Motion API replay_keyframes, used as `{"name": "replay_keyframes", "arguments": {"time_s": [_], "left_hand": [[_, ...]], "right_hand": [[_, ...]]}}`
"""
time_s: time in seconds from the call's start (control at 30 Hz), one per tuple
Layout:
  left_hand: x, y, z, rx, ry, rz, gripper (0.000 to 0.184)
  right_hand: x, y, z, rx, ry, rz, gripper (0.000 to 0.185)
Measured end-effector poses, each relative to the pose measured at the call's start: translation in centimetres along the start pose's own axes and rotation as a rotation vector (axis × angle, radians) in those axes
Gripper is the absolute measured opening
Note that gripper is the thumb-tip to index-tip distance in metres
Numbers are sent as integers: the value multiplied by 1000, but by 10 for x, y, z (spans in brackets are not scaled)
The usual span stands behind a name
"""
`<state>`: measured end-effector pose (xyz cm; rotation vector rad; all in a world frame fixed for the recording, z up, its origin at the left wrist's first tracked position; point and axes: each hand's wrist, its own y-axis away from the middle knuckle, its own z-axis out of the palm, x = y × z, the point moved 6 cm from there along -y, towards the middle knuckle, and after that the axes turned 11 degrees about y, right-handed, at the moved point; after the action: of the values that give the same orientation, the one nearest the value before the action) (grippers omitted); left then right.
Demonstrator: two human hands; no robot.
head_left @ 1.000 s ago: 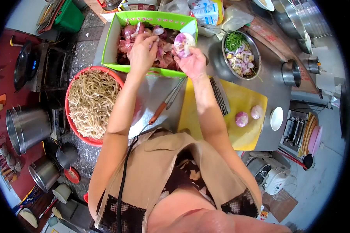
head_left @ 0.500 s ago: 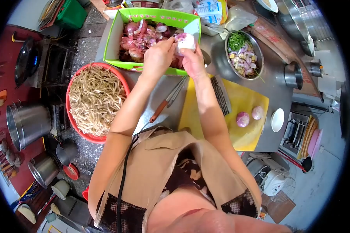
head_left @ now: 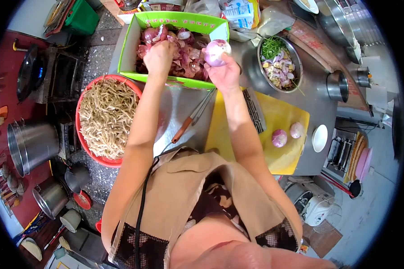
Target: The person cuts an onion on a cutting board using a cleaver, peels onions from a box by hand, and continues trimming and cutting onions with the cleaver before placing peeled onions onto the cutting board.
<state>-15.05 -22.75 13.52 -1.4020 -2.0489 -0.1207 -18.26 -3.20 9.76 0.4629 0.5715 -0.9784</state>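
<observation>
Grip: our right hand (head_left: 226, 74), palm up, grasps a peeled purple-and-white onion (head_left: 217, 52) just beyond the right end of the box's near wall. Our left hand (head_left: 160, 57) curls inward over the papery red skins (head_left: 191, 67); its fingertips are hidden, so we cannot tell whether it pinches anything.

Nearest us, a brown-handled metal tool (head_left: 182, 130) lies on the steel counter (head_left: 177, 105), beside the yellow board (head_left: 280, 114). On the board we record two onions, one darker purple (head_left: 279, 138) and one paler (head_left: 296, 130) (near each other), and a flat grey implement (head_left: 254, 110) (identity unclear). A white bowl (head_left: 319, 138) sits right of the board; left of our left forearm, a red basin (head_left: 104, 162) holds pale strips (head_left: 107, 121).

Farther out, the green-edged box (head_left: 188, 82) contains the skins and unpeeled bulbs; right of it, a metal bowl (head_left: 300, 62) holds chopped greens (head_left: 272, 47) and cut pieces (head_left: 279, 71). Behind the box lie plastic packages (head_left: 240, 17).
</observation>
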Motion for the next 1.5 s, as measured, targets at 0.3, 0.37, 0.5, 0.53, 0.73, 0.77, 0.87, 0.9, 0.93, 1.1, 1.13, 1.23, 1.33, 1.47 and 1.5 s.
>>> {"name": "replay_keyframes", "arguments": {"time_s": [0.3, 0.37, 0.5, 0.53, 0.73, 0.77, 0.87, 0.9, 0.93, 1.1, 1.13, 1.23, 1.33, 1.47, 1.5], "left_hand": [[70, 35, -32, 29, 712, 333, 21], [77, 37, -31, -33, 722, 277, 22], [80, 36, -35, -27, 774, 296, 22], [83, 37, -37, -42, 743, 326, 23], [81, 35, -37, -88, 650, 321, 25], [79, 31, -37, -131, 687, 257, 25], [56, 25, -20, -227, 861, 90, 20], [60, 27, -23, -298, 1012, -81, 18], [59, 25, -21, -281, 1034, -67, 12], [56, 30, -4, -234, 1043, -118, 8], [56, 30, 0, -222, 817, 36, 8], [24, 36, 15, -42, 501, 330, 15], [-3, 28, -33, 150, 449, 191, 22], [-35, 6, -56, 170, 402, 51, 22], [-34, 0, -58, 155, 377, 42, 22]], "right_hand": [[2, 2, 4, -114, -157, 119, 47], [0, 2, 6, -90, -86, 57, 46], [-2, 3, 9, -66, 103, -36, 48], [-1, 4, 8, -37, 104, -28, 53], [2, 2, 10, -26, 244, -46, 60], [4, 3, 9, -13, 266, -72, 61], [3, 6, 16, -4, 242, -53, 58], [4, 5, 15, -14, 247, -60, 57], [6, 2, 11, -14, 276, -55, 56], [-3, 22, 15, -64, 366, -51, 55], [-13, 34, 21, -63, 368, -47, 55], [-58, 84, 2, 18, 864, -307, 59], [-118, 138, -92, 364, 1112, -260, 45], [-190, 216, -237, 974, 1823, 10, 48], [-196, 229, -281, 926, 1858, 13, 48]]}}
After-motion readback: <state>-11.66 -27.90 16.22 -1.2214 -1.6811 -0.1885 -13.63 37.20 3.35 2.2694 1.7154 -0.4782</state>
